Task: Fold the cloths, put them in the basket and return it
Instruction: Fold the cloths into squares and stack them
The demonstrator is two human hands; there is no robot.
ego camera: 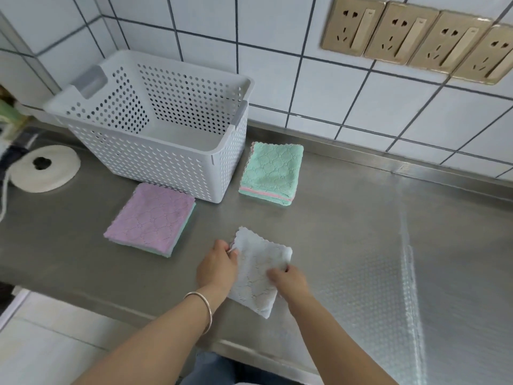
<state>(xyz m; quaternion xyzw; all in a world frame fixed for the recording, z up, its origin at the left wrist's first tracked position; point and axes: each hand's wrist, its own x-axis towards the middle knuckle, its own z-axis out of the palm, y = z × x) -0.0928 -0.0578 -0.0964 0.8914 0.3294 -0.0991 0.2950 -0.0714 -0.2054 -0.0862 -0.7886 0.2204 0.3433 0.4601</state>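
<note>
A pale blue-white cloth (256,270) lies folded on the steel counter near its front edge. My left hand (218,266) pinches its left edge, and my right hand (288,279) grips its right side. A folded stack with a purple cloth (151,218) on top lies to the left, in front of the basket. To the right of the basket sits a folded green cloth (270,172) with a pink trim. The white perforated basket (166,168) stands at the back left with nothing visible inside.
The steel counter (347,232) meets a white tiled wall with a row of gold sockets (416,37) at the upper right. A white round disc (44,168) with a cord lies at the far left. The counter's front edge runs just below my hands.
</note>
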